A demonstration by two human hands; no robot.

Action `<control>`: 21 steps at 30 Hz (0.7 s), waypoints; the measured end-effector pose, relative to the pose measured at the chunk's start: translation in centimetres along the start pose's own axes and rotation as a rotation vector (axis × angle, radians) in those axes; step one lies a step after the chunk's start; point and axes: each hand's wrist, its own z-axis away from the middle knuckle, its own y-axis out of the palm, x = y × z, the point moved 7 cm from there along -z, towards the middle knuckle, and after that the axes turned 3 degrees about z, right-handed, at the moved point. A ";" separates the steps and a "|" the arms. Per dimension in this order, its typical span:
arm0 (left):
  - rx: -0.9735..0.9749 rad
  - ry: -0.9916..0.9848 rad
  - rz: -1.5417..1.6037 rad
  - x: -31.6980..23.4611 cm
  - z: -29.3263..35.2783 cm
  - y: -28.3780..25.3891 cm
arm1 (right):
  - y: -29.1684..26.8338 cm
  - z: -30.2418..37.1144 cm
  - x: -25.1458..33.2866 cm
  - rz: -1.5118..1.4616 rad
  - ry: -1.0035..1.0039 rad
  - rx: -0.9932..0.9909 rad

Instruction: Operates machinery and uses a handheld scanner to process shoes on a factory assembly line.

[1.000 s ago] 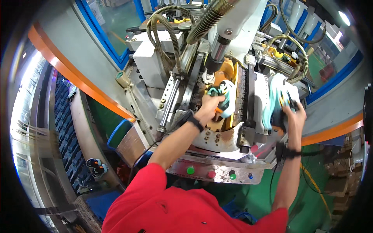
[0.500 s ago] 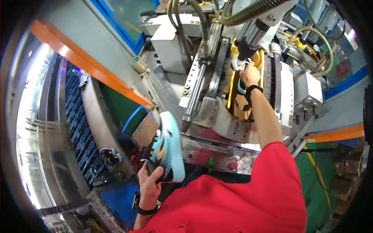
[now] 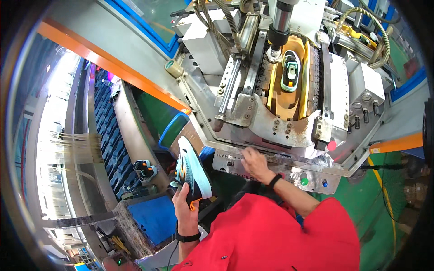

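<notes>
My left hand (image 3: 184,207) grips a light blue and black sneaker (image 3: 193,169) with orange accents around its heel end, its pale sole side turned to the right. Inside the machine, another sneaker (image 3: 290,72) in teal, black and white sits in a brown padded cradle (image 3: 285,101) between yellow side plates. Beside its far end hangs the press cylinder (image 3: 279,34), its tip wrapped in something whitish. My right hand (image 3: 255,165) hovers at the machine's front panel, fingers loosely bent and slightly blurred, with nothing visible in it.
Green button (image 3: 304,181) and blue button (image 3: 324,184) sit on the front panel. A conveyor (image 3: 110,135) with a dark ridged belt runs along the left; a dark shoe (image 3: 145,170) rests at its side. Orange bars (image 3: 113,67) frame the machine. Gauges and hoses stand right.
My right hand has pulled back from the cradle to the front panel, uncovering the sneaker there. The left hand still holds its sneaker. My view has shifted.
</notes>
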 end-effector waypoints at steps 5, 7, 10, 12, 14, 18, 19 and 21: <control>-0.010 0.008 -0.006 0.0 2.2 1.0 | 7.0 2.9 -4.9 0.133 -0.015 0.103; 0.005 0.011 -0.010 0.0 2.3 0.8 | 5.2 2.1 -4.0 0.084 -0.049 0.085; 0.014 0.031 0.045 0.1 2.4 1.9 | -5.0 -1.4 0.9 -0.275 -0.045 -0.098; 0.017 0.023 0.054 0.6 2.2 1.0 | -17.2 -6.7 5.1 -0.181 -0.333 -0.486; 0.007 0.011 0.056 1.1 1.7 0.8 | -26.8 -12.0 1.9 -0.097 0.130 -0.811; 0.071 -0.023 0.065 1.2 1.4 3.0 | -42.3 -22.0 5.6 -0.029 -0.016 -1.796; 0.054 -0.020 0.070 1.5 1.3 2.3 | -42.5 -24.4 5.3 -0.108 -0.073 -1.557; 0.063 0.020 0.062 1.6 2.4 2.3 | -43.3 -26.8 2.9 -0.283 -0.163 -1.106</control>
